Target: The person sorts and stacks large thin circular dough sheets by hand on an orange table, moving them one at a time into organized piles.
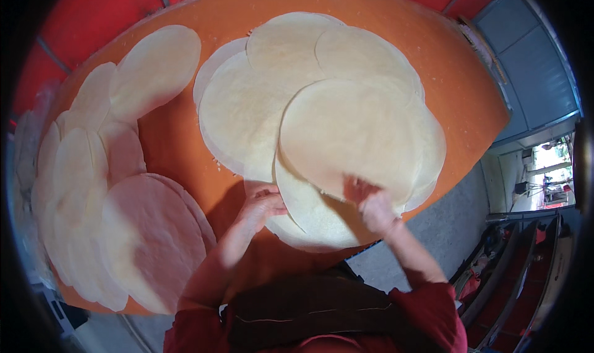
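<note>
Several thin, pale round flatbread sheets lie overlapped in a wide pile before me. The top round sheet (pixel 348 130) sits right of the pile's middle. Its near edge looks lifted, with a shadow beneath it. My right hand (pixel 376 209), blurred, grips that near edge, its fingers shaded. At the pile's near left, my left hand (pixel 262 207) has bent fingers and thumb against the rim of a lower sheet (pixel 320 218). Whether they pinch it is unclear. Another broad sheet (pixel 241 111) shows at the pile's left.
An orange tabletop (pixel 176 135) carries everything. More round sheets (pixel 153 70) overlap along its left side, down to a shaded stack (pixel 158 232) beside my left forearm. A red panelled surface (pixel 106 19) borders the far side. Shelving (pixel 515 269) stands at lower right beyond the grey floor (pixel 445 227).
</note>
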Available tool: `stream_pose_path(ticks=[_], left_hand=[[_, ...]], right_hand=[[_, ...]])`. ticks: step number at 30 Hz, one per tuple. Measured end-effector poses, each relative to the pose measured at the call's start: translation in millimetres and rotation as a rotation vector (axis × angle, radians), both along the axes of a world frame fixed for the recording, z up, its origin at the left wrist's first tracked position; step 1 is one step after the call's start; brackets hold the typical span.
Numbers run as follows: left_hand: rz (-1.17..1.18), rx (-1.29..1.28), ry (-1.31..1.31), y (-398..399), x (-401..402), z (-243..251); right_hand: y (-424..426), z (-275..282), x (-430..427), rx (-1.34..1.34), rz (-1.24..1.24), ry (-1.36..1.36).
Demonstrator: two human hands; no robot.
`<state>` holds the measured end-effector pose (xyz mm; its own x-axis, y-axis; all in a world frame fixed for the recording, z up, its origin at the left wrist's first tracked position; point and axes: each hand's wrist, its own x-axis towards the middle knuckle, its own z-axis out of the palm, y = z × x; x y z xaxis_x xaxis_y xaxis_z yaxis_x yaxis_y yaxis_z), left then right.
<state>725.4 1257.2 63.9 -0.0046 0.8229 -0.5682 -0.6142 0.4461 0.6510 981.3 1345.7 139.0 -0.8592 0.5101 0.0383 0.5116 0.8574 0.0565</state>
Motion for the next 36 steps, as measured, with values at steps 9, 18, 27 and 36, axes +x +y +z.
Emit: stream_pose_path(ticks=[9, 18, 27, 36], left_hand=[[-0.054, 0.145, -0.426, -20, 35, 14], [-0.052, 0.390, -0.439, -12, 47, 20], [0.340, 0.031, 0.595, -57, -20, -31], [0.466, 0.273, 0.737, -51, -43, -38]], right_hand=[[-78, -41, -4, -0.044, -0.213, 0.118], [-54, -13, 2, -0.285, -0.269, 0.361], [56, 223, 22, 0.070, -0.457, 0.642], [-11, 92, -9, -0.050, -0.055, -0.309]])
